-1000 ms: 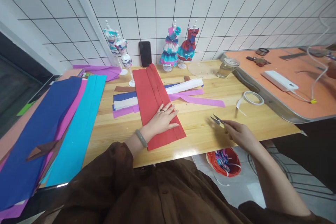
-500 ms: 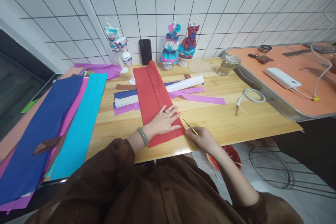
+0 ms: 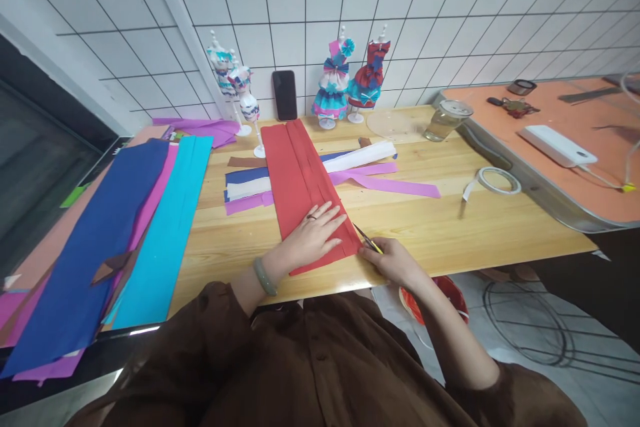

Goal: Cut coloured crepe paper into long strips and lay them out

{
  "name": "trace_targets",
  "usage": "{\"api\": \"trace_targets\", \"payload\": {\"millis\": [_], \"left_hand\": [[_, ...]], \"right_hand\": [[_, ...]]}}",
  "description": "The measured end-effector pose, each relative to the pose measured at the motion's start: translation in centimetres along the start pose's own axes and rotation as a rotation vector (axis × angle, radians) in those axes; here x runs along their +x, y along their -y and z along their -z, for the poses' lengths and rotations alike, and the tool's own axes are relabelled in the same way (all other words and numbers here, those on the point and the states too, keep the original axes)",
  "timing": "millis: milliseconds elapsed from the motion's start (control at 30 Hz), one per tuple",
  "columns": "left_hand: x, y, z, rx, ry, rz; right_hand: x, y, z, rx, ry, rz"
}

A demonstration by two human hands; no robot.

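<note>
1. Red sheet (image 3: 287,173) is lying lengthwise on the wooden table (image 3: 450,227) in front of you, creased along its length. Clock hours are counting from its centre, with the wall at twelve and your body at six.
2. Your left hand (image 3: 315,237) is resting palm-down on the lower part of the sheet, at five o'clock, its fingers slightly spread. A grey-green bracelet (image 3: 265,277) is circling that wrist.
3. Your right hand (image 3: 397,260) is pinching small scissors (image 3: 369,241) at four o'clock, near the sheet's lower right corner. The blades are pointing toward about eleven, just beside the sheet's right edge; you cannot tell whether they are parted, or whether your fingertips are touching the sheet.
4. Narrow coloured strips (image 3: 360,155) are showing on both sides of the sheet, at nine and between two and three.
5. At nine, a turquoise sheet (image 3: 173,213) is lying beside a dark blue sheet (image 3: 120,220), which is stretching farther left.
6. At eleven, two small dressed mannequins (image 3: 249,100) are standing; at twelve, a phone (image 3: 285,95) is leaning against the wall; at one, two more mannequins (image 3: 331,90) are wearing ruffled dresses.
7. At two, a clear cup (image 3: 447,121) is holding pale liquid; at three, a roll of white tape (image 3: 515,185) is lying flat.
</note>
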State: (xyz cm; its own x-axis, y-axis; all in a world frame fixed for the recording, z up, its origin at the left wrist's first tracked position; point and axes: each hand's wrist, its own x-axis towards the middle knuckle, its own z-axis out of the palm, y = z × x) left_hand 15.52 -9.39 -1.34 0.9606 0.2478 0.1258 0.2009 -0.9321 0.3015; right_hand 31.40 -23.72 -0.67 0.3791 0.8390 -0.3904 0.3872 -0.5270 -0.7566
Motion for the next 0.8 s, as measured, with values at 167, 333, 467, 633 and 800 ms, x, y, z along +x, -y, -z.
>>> {"api": "trace_targets", "payload": {"millis": [167,333,467,633,800], "left_hand": [[-1.7,-0.3,-0.8,0.059,0.084,-0.038],[-2.3,-0.4,-1.1,0.091,0.075,-0.033],[-2.3,-0.9,-1.0,0.101,0.066,-0.022],[-2.5,-1.9,-1.2,0.119,0.038,0.005],[-2.7,-2.4,-1.2,0.123,0.008,0.032]], "right_hand": [[-0.1,0.3,0.0,-0.015,0.001,-0.018],[-0.1,0.0,-0.1,-0.008,-0.003,-0.007],[-0.4,0.1,0.0,0.016,-0.001,-0.005],[-0.3,0.2,0.3,0.010,0.020,-0.035],[0.3,-0.9,0.3,-0.001,0.029,-0.120]]}}
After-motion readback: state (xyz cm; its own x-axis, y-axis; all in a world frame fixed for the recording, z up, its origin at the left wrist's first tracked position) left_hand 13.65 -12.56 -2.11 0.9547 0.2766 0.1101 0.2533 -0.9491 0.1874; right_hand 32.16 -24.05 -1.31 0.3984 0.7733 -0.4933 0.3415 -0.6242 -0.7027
